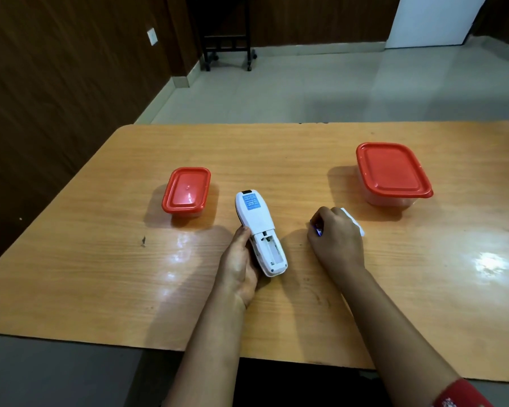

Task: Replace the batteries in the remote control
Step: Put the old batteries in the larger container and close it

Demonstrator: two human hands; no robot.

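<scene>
Left hand point(241, 259) clamped round remote point(254, 214), bay point(272, 248) open, empty — right hand point(335, 239), right of remote, curled on likely battery point(318, 231). I judged: seat spring end first.

The remote control point(257, 227) is seen in white, with a blue label point(251, 202) and a black far tip. The table point(100, 274) is finished in orange-tan wood grain. Red lids are borne by the small container point(187, 190) and the large container point(393, 170), over clear bodies. Blue and violet are glimpsed on a small object point(318, 230). A red cuff point(462, 395) with white marks is worn; the wall point(56, 83) is panelled dark brown.
</scene>
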